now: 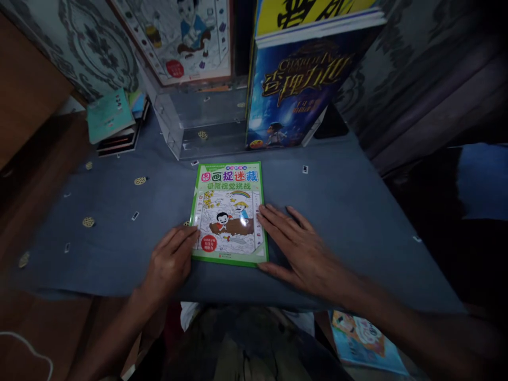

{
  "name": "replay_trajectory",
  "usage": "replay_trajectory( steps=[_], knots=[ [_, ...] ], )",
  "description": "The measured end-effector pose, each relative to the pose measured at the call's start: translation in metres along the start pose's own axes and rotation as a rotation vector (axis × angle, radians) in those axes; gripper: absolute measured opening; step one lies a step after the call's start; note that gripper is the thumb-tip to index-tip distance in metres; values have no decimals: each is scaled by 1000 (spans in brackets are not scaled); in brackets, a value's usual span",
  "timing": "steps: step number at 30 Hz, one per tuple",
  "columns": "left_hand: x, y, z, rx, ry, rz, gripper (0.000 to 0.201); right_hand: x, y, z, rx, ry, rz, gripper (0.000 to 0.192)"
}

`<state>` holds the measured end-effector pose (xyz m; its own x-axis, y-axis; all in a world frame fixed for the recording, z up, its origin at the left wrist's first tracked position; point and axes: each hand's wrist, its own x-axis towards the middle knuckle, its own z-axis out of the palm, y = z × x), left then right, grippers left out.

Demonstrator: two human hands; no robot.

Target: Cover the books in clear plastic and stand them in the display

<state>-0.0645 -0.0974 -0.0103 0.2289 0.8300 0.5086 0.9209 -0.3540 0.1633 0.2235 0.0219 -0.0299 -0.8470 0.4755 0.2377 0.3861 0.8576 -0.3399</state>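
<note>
A green-bordered picture book (230, 219) lies closed, front cover up, on the blue-grey tablecloth (329, 206) before me. Its cover has colourful Chinese lettering and a line drawing with a few coloured figures. At the book's left edge, my left hand (171, 258) has its fingers curled together, with the fingertips on the lower left side; its thumb is hidden. My right hand (299, 247) lies along the opposite edge with long, stretched fingers. Its fingertips touch the cover's right border, and the thumb is near the lower right corner.
Behind the book stands a clear plastic book stand (169, 124). It holds a tall blue book (296, 95) and a framed-looking picture cover (190, 39). Several books (111, 119) are stacked at the back left. A dark flat object (331, 121) rests behind the stand. Below the table's front edge is another book (367, 338).
</note>
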Motion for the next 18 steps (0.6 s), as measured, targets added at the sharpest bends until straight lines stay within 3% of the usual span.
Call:
replay_trajectory(
  steps=[7, 13, 18],
  knots=[
    [40, -46, 16, 6, -63, 15, 33, 0, -1, 0, -10, 4, -1, 94],
    [80, -76, 37, -21, -81, -58, 34, -1, -1, 1, 16, 33, 1, 91],
    [107, -93, 51, -63, -105, -86, 36, 1, -22, -2, 43, 18, 68, 80]
  ],
)
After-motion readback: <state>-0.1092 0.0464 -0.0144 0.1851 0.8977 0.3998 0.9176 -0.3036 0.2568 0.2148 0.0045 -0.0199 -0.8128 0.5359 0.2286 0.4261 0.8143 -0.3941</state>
